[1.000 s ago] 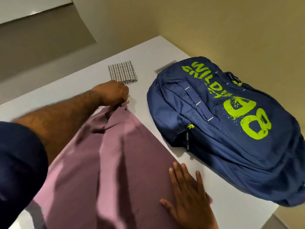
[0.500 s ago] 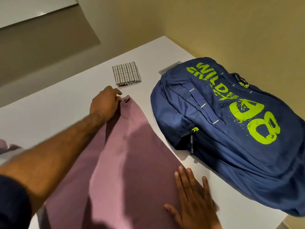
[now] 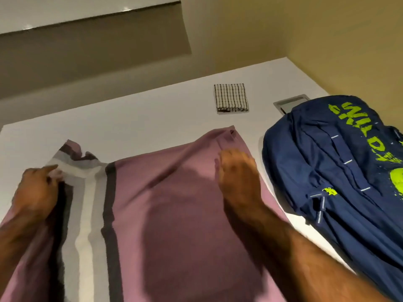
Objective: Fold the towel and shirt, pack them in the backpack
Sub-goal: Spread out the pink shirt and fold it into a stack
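Pinching the mauve towel's (image 3: 174,214) striped edge with curled left hand (image 3: 37,188); resting right hand (image 3: 237,171) near its far corner, forearm stretched forward, grip too blurred to tell. Spread on white table (image 3: 141,118), just beside blue backpack (image 3: 340,175), short of folded checked cloth (image 3: 231,97).

Light: dim, warm, indoor. Shadow: broad soft patch on purple cloth (image 3: 174,214), centre. Glare: small specks on white ledge (image 3: 65,16), 11 o'clock. Blur: left hand (image 3: 37,188) and right hand (image 3: 237,171) smeared, fingers indistinct. Distortion: wall panel (image 3: 109,44) edge bowed, 12 o'clock
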The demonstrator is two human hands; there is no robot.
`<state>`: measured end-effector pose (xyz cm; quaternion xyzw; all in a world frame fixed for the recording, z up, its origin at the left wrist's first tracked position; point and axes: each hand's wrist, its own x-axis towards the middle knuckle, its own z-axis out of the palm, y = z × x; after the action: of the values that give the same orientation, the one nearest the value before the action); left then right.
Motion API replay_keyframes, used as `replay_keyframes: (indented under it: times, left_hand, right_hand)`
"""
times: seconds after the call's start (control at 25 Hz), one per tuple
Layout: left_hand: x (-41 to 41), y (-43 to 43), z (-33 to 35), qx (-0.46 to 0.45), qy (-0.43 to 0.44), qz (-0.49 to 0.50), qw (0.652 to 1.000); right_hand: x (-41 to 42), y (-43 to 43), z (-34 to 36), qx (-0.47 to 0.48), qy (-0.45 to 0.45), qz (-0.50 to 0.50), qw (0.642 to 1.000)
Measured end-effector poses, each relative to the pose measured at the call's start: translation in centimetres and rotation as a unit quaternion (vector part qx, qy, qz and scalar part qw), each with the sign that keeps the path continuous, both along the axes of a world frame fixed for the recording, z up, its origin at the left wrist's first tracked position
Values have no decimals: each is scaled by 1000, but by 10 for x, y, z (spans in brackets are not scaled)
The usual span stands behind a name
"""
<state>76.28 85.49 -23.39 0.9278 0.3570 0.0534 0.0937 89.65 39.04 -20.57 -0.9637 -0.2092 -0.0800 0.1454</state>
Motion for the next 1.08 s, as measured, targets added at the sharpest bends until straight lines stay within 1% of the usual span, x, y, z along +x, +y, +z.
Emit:
replay_keyframes:
  times: [0.08,0.12,0.16,0.2,0.24,0.28,0.36,0.44,0.48,0.52,0.56,0.64,0.72,0.76,0.8,0.84,0.88,0.96,1.0,1.04,1.08]
  left_hand:
    - [13,38,-9,-6,16,43,999]
    - [16,53,-17,-16,29,51,998]
    - [18,69,-27,-42,28,79,996]
    - [21,70,-23,-68,27,121,990]
    - [23,61,-14,-72,38,147,986]
    - [30,49,-4,-64,56,144,986]
    - [43,35,15,-42,69,99,992]
    - [54,39,18,-21,60,57,996]
    - [55,46,19,-12,54,51,997]
    - [53,58,17,-1,40,64,997]
    - [48,72,16,2,27,101,995]
    - [41,89,12,5,-2,181,984]
    - [37,70,10,24,-64,214,974]
    - [34,52,10,23,-110,209,971]
    - [28,30,11,1,-152,180,972]
    - [22,8,8,-29,-174,128,976]
    - [12,-13,1,-49,-159,59,984]
    - [-15,-48,-17,-42,-64,-69,995]
    - [-24,-53,-19,-16,-33,-103,994]
    - [-23,-48,-18,15,-32,-122,992]
    - [-13,-38,-16,33,-39,-129,990]
  right_hand:
    - [81,27,34,14,88,-110,990]
    - [109,33,36,4,109,-135,985]
    - [128,34,32,-6,125,-142,982]
    - [142,31,31,1,147,-155,977]
    - [151,29,30,18,174,-166,970]
    - [159,28,29,23,191,-172,966]
    - [172,34,23,19,241,-172,955]
    - [182,42,19,-24,266,-132,955]
    - [187,46,17,-36,258,-119,958]
    - [191,49,16,-40,226,-123,965]
    - [196,51,16,-30,186,-146,971]
    - [195,52,19,1,118,-209,971]
    - [180,59,21,-6,62,-223,973]
    - [168,66,18,-24,17,-207,978]
    - [149,76,13,-39,-25,-176,983]
    - [126,89,6,-41,-48,-132,989]
    - [97,106,-2,-37,-42,-73,996]
    - [25,142,-19,-51,17,74,996]
    - [-8,158,-29,-66,55,137,987]
    - [-34,170,-38,-79,96,171,977]
    - [-49,176,-46,-81,132,174,972]
